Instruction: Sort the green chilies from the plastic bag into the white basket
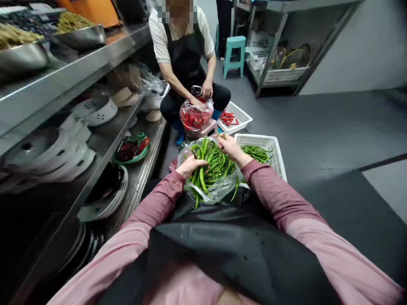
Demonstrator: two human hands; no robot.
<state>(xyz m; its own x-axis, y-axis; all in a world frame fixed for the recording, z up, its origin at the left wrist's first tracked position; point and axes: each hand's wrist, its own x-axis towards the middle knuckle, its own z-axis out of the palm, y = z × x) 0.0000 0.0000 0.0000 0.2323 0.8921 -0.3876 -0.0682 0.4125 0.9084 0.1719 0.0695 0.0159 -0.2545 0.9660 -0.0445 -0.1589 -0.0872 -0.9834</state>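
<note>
L grip (190,166) holds a few green chilies (202,178) atop clear bag (222,190), in front of us; R grip (231,147) above the rest, can't tell if holding any. We'd squeeze lightly w/ L, so none bruise.

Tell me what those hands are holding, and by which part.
The left hand holds green chili peppers near their middles; what the right hand pinches, if anything, is unclear.
</note>
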